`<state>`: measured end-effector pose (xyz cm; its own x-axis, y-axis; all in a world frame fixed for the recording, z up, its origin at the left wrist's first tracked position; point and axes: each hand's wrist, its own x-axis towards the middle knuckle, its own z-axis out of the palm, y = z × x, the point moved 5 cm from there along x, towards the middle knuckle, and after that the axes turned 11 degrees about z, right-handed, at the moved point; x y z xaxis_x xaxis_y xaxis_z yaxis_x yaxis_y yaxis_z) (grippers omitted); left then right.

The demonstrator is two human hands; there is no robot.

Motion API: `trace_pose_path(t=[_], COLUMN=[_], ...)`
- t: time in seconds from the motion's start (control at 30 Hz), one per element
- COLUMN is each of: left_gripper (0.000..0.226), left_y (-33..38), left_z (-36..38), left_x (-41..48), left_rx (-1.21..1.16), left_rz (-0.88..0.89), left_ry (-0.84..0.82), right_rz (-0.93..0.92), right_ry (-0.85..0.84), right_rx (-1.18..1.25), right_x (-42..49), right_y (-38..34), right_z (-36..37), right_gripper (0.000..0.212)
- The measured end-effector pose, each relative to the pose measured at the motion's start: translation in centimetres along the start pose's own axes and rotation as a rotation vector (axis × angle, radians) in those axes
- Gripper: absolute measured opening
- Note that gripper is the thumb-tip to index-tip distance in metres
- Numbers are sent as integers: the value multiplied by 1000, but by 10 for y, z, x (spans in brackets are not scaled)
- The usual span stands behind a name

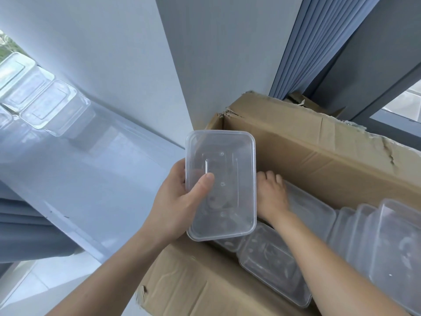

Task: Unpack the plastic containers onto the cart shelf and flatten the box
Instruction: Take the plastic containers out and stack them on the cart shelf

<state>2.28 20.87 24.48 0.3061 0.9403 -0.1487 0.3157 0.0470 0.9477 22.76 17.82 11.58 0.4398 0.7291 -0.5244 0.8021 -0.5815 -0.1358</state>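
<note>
Nearest us, clear plastic containers [275, 267] lie packed in the cardboard box [307, 153], some flat, others on edge at right. Above its near-left corner our left hand [175, 201] grips one lidded container [223, 160] by its short end, thumb on the lid, fingers beneath. Our right hand [271, 197] reaches into the box, fingers bent over the packed ones; whether it has taken hold we cannot tell. We judge these containers light, thin-walled, springy and slick. They are best held across the rim, where the lid stiffens them, not squeezed at the walls. Beyond, at left, the cart shelf [95, 179] carries unpacked containers [45, 106].
</note>
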Motion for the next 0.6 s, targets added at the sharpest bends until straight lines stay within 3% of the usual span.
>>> trace_pose_path(t=[0.1, 0.27, 0.4, 0.53, 0.6], left_gripper=[28, 23, 15, 49, 50], left_y=[0, 5, 16, 39, 42], left_z=[-1, -4, -7, -15, -21], left_x=[-3, -11, -21, -39, -50], left_rx=[6, 6, -50, -83, -100], left_rz=[4, 19, 20, 33, 29], left_ry=[9, 31, 69, 137, 178], right_rz=[-22, -33, -44, -54, -61], right_ry=[-81, -61, 1, 11, 10], right_rx=[140, 211, 357, 681, 843], right_x=[-7, -19, -37, -74, -97], right_y=[-3, -3, 5, 23, 31], right_z=[11, 5, -19, -47, -56], right_gripper=[72, 48, 78, 48, 48])
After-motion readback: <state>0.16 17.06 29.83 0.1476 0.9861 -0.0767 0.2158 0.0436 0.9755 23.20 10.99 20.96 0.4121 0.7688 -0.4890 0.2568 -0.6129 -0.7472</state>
